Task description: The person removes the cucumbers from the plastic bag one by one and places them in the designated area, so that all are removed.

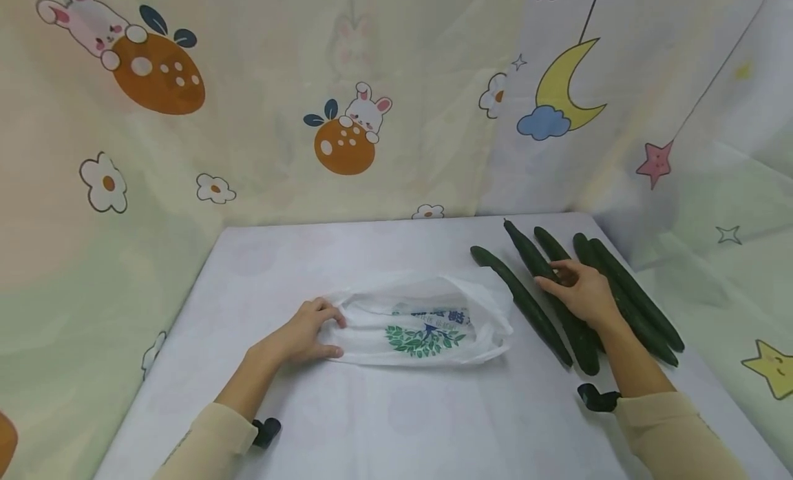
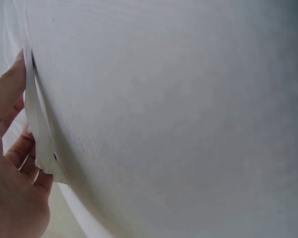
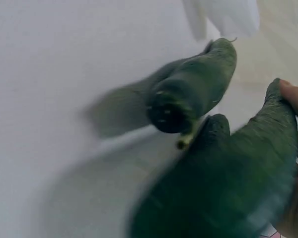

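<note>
A white plastic bag [image 1: 427, 332] with green leaf print and blue lettering lies flat, its crumpled mouth toward the right. My left hand [image 1: 310, 330] holds the bag's left end, thumb and fingers spread along it. The left wrist view shows the bag's edge [image 2: 37, 124] between the thumb and fingers. Several dark green cucumbers lie side by side on the right. My right hand [image 1: 582, 290] grips one cucumber [image 1: 529, 249] from above. In the right wrist view, a fingertip presses along the side of that cucumber [image 3: 223, 178]. Part of the grip is hidden.
Another cucumber [image 1: 523, 297] lies left of the right hand, partly by the bag's mouth. More cucumbers [image 1: 638, 294] lie to its right, near the table's right edge. A white cloth covers the table [image 1: 384, 425]. Printed curtains [image 1: 266, 122] hang behind and at the sides.
</note>
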{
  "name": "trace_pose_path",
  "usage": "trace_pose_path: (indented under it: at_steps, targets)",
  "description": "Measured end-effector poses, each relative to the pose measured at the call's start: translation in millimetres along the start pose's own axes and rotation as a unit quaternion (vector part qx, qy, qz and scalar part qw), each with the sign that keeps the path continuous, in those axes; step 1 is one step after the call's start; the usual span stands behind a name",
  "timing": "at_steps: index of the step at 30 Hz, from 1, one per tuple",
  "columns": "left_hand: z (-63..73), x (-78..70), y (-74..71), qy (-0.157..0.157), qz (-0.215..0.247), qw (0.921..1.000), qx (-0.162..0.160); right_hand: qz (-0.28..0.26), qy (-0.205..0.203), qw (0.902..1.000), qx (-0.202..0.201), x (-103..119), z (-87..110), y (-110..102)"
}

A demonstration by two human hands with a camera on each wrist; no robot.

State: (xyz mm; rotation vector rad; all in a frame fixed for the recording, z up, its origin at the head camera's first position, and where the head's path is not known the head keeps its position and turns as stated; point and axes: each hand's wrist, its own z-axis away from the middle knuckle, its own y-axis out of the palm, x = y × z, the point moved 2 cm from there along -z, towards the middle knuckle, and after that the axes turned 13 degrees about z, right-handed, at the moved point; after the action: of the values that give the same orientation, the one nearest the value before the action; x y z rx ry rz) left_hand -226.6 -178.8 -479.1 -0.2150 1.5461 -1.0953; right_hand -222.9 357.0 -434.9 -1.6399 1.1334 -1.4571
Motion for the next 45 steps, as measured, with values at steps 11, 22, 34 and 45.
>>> trace_pose_path:
  at_steps: [11,22,34,45]
  targets:
    - [4.3,-1.9,1.0,0.025,0.020,0.9995,-0.004,0.082,-0.016,0.9965,0.006,0.9,-2.1,9.3]
    - [1.4,-3.6,-0.8,0.024,0.020,0.9995,-0.002,0.138,-0.029,0.9896,0.027,4.6,-7.1,13.6]
    - [6.1,1.4,0.4,0.027,0.024,0.9993,-0.006,0.164,-0.016,0.9850,0.053,18.6,-10.8,17.3]
    - [5.0,5.8,1.3,0.027,0.018,0.9995,-0.007,0.188,-0.007,0.9792,0.077,21.0,-17.2,18.7]
